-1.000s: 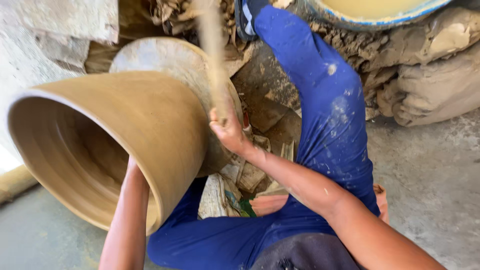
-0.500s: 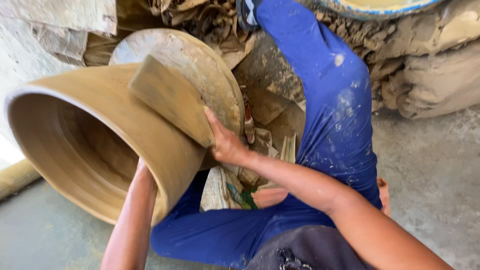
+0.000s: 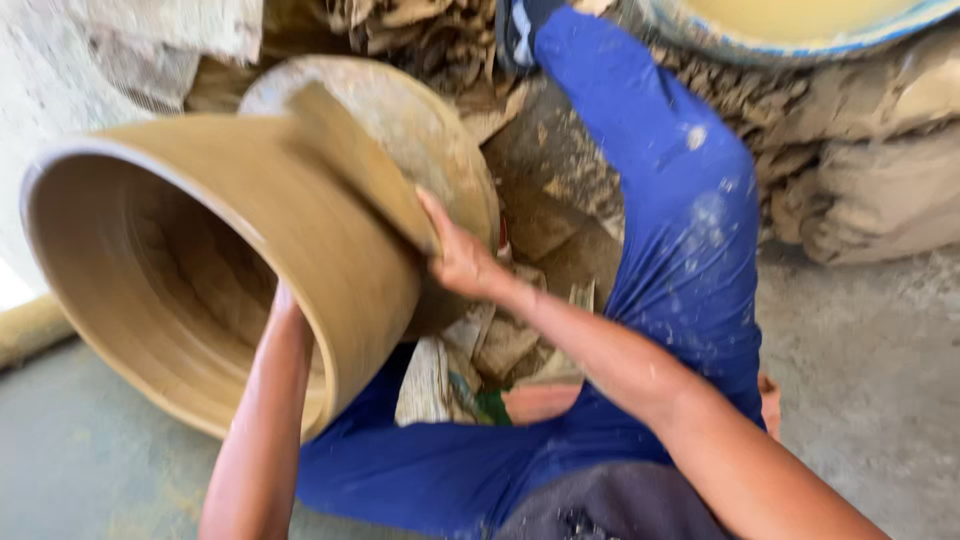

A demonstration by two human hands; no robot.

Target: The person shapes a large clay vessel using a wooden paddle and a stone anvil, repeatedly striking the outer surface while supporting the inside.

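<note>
A large tan clay pot lies tilted on its side across my lap, its wide mouth facing left. My left arm reaches into the mouth; my left hand is only seen at the wrist, the rest hidden inside the pot. My right hand grips a flat wooden paddle, whose blade rests flat against the pot's outer wall. Behind the pot stands a round clay-smeared disc.
My legs in blue trousers stretch out, one foot near the top. Piles of clay-stained sacks sit at right, a blue-rimmed basin at the top. Cloth scraps lie under the pot on the grey concrete floor.
The paddle was raised upright a second ago; my right hand has swung it down flat onto the pot's wall. The pot has shifted slightly.
</note>
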